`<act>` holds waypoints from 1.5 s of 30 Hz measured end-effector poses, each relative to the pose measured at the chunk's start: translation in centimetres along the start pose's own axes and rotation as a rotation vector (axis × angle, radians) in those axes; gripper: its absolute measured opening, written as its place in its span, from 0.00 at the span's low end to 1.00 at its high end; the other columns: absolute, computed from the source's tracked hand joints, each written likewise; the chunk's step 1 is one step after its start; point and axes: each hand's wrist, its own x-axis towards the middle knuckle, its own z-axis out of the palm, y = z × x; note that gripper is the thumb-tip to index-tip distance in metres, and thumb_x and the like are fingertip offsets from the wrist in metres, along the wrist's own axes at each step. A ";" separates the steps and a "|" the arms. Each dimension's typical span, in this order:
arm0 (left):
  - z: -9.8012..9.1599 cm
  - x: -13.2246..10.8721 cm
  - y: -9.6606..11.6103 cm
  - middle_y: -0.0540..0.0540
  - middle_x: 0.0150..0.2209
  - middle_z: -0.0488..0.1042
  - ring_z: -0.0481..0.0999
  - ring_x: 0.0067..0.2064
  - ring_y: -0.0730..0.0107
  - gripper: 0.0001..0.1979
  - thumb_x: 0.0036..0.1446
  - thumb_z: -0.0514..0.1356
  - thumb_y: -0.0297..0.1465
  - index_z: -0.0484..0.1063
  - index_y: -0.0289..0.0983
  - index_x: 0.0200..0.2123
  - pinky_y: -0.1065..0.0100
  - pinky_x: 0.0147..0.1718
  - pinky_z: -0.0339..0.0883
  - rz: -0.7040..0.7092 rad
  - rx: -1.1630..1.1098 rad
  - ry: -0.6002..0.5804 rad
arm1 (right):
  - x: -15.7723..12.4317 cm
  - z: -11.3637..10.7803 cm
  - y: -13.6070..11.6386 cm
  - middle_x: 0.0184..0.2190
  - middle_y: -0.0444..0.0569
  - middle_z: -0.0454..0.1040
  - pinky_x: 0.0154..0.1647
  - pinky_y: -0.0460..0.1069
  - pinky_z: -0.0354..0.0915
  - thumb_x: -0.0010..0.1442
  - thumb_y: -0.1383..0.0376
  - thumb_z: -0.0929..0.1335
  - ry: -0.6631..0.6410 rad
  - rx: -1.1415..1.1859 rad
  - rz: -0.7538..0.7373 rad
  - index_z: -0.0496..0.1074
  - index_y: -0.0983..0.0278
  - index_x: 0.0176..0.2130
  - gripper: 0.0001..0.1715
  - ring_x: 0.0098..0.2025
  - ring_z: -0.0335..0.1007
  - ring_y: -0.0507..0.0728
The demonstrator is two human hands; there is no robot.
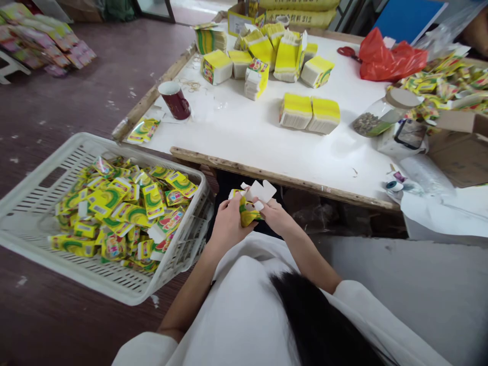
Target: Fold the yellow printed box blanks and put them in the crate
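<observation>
Both of my hands meet just below the table's front edge, holding one small yellow and green carton (249, 203) with white flaps sticking up. My left hand (227, 222) wraps its fingers around the carton's left side. My right hand (275, 215) pinches its right side, thumb near the flaps. To my left stands a white plastic basket (36, 195) filled with several folded yellow cartons (125, 208).
The white table (251, 134) carries stacks of flat yellow cartons (309, 113), a dark red mug (174, 99), a red plastic bag (389, 57), a jar (381, 114) on its side, a phone (410, 133) and a cardboard box (461, 147). More packets lie on the floor at far left (41, 40).
</observation>
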 end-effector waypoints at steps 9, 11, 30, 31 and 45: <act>1.1 -0.6 -0.3 0.42 0.45 0.75 0.79 0.42 0.57 0.33 0.53 0.68 0.35 0.57 0.40 0.58 0.64 0.37 0.70 0.066 0.032 0.207 | -0.1 -0.6 0.3 0.39 0.52 0.80 0.46 0.56 0.71 0.57 0.38 0.68 -0.051 0.126 0.100 0.76 0.61 0.43 0.31 0.43 0.77 0.61; 1.2 -0.4 -0.4 0.41 0.45 0.74 0.78 0.42 0.57 0.30 0.54 0.67 0.33 0.58 0.39 0.57 0.63 0.37 0.69 0.133 0.132 0.293 | -0.1 -0.7 0.3 0.36 0.50 0.79 0.44 0.54 0.70 0.54 0.41 0.71 0.099 -0.066 0.015 0.75 0.62 0.40 0.29 0.39 0.75 0.60; 1.7 -0.2 -1.5 0.42 0.43 0.73 0.78 0.42 0.56 0.34 0.47 0.68 0.31 0.59 0.38 0.56 0.61 0.40 0.71 -0.031 0.058 0.473 | 0.1 -0.4 1.4 0.24 0.40 0.72 0.33 0.47 0.71 0.41 0.61 0.79 -0.071 0.515 0.296 0.70 0.62 0.31 0.20 0.26 0.70 0.50; 1.6 -0.2 -1.5 0.41 0.44 0.73 0.78 0.42 0.56 0.35 0.47 0.68 0.32 0.58 0.38 0.56 0.61 0.40 0.72 -0.054 0.035 0.465 | 0.0 -0.6 1.4 0.26 0.41 0.73 0.34 0.47 0.71 0.41 0.60 0.79 -0.075 0.499 0.264 0.71 0.61 0.32 0.20 0.28 0.71 0.50; 1.0 -0.1 -0.3 0.44 0.44 0.75 0.79 0.43 0.57 0.32 0.47 0.69 0.33 0.57 0.42 0.52 0.63 0.39 0.71 -0.115 -0.119 0.218 | 0.4 -0.5 1.4 0.34 0.54 0.79 0.46 0.58 0.72 0.51 0.35 0.70 -0.109 0.088 0.094 0.74 0.57 0.29 0.29 0.47 0.74 0.64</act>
